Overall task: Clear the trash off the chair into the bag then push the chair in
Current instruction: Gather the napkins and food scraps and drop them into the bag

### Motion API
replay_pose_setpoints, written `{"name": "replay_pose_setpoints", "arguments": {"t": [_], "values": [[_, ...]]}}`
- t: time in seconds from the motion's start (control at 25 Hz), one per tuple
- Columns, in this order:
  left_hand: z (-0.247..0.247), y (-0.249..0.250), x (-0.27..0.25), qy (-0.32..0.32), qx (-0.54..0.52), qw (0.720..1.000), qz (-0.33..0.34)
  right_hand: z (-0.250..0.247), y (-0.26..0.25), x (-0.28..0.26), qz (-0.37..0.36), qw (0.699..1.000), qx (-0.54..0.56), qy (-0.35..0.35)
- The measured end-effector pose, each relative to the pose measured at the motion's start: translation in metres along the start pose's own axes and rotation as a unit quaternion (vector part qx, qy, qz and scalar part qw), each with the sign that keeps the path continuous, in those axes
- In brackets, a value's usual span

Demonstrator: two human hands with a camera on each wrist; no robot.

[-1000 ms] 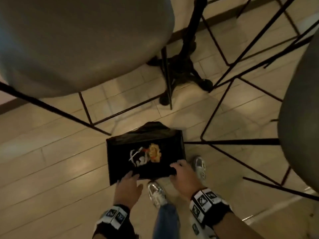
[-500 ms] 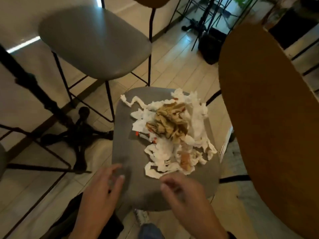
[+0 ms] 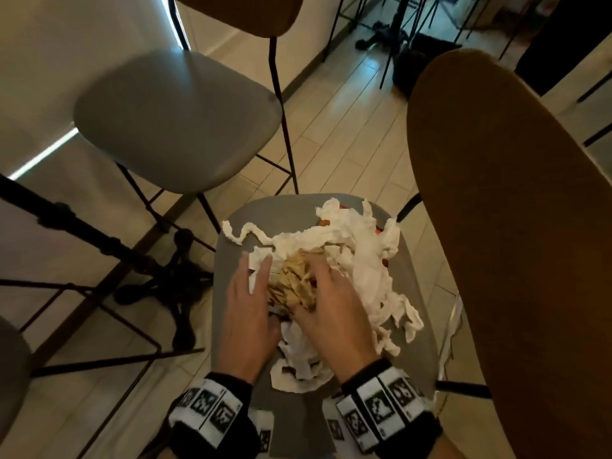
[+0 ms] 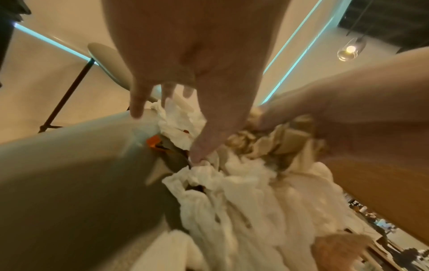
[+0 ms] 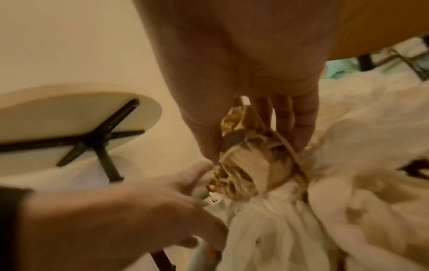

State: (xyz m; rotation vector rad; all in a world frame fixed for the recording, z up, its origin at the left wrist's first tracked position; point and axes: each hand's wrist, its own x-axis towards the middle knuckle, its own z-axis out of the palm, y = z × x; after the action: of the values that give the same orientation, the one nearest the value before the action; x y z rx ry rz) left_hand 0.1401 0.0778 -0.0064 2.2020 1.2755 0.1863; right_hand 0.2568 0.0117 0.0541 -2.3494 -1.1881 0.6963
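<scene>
Heaped white tissue and crumpled brown paper trash (image 3: 334, 260) sits mid-seat on the grey padded chair (image 3: 231, 329). The right hand (image 3: 334, 319) has its grip clamped on the brown wad; the left hand (image 3: 246, 313), fingers spread, corrals the pile's left side, likely for one scoop.

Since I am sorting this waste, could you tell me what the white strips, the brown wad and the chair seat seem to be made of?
White strips: likely thin tissue paper, matte, torn and limp.
Brown wad: probably crumpled kraft-type paper, matte, holding sharp creases.
Chair seat: smooth matte grey, moulded-looking; plastic or a tight covering, I cannot tell which.
</scene>
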Motion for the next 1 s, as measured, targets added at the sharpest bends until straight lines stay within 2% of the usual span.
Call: {"name": "replay_pose_setpoints", "arguments": {"t": [0.12,0.2,0.28,0.36,0.48,0.6,0.64,0.72,0.88,1.0], "values": [[0.006,-0.007,0.011,-0.041,0.018,0.999,0.022,-0.028,0.013,-0.023,0.034,0.983,0.182,0.017],[0.007,-0.012,0.015,-0.026,0.021,0.999,0.030,-0.051,0.023,-0.041,0.056,0.962,0.266,0.019],[0.004,-0.014,0.018,-0.005,-0.023,0.999,0.031,-0.070,0.035,-0.054,0.084,0.949,0.304,0.013],[0.002,-0.015,0.019,0.020,-0.059,0.997,0.039,-0.082,0.048,-0.058,0.107,0.954,0.278,-0.026],[-0.004,-0.014,0.014,0.049,-0.083,0.995,0.034,-0.079,0.061,-0.044,0.101,0.966,0.191,-0.142],[-0.002,-0.011,0.008,0.000,-0.072,0.997,0.033,-0.055,0.064,-0.018,0.082,0.959,0.134,-0.235],[0.000,-0.010,0.007,-0.024,-0.042,0.998,0.040,-0.047,0.063,-0.011,0.086,0.959,0.125,-0.239],[0.006,-0.010,0.007,-0.026,-0.021,0.999,0.041,-0.037,0.065,-0.003,0.089,0.968,0.108,-0.206],[0.000,-0.007,0.002,0.058,-0.106,0.993,0.003,-0.055,0.062,-0.021,0.059,0.979,0.131,-0.142],[-0.019,0.004,-0.005,0.125,-0.138,0.983,0.004,-0.088,0.043,-0.045,0.050,0.977,0.179,-0.107]]}}
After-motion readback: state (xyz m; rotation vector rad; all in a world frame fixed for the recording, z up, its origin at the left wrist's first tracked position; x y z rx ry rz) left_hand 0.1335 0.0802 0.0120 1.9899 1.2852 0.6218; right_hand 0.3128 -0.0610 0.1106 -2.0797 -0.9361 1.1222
